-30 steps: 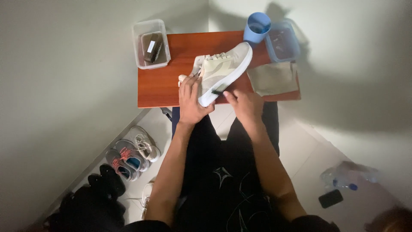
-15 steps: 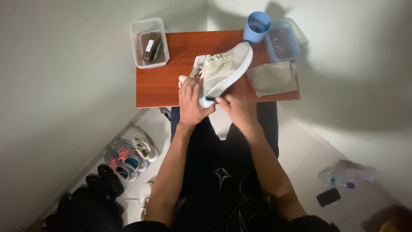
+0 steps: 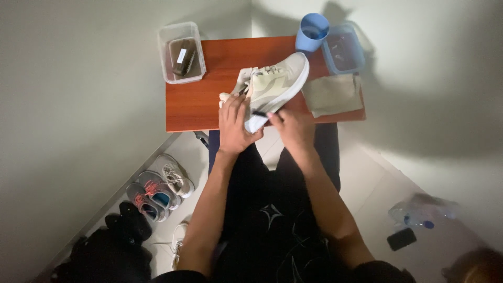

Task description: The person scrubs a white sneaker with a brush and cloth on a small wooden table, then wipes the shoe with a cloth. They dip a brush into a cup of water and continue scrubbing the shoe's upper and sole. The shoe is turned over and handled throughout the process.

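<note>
The small red-brown desk [image 3: 209, 105] fills the room's corner, keeping everything in reach. Above its near edge, a pale sneaker [image 3: 277, 84] is tilted on its side, sole edge turned outward for access. The left hand [image 3: 234, 123] steadies it, fingers wrapped around the heel. The right hand [image 3: 296, 128] pinches a small dark tool [image 3: 259, 112] against the sole. Beyond the sneaker stand a blue cup [image 3: 312, 31], a grey cloth [image 3: 332, 94] and two clear tubs.
</note>
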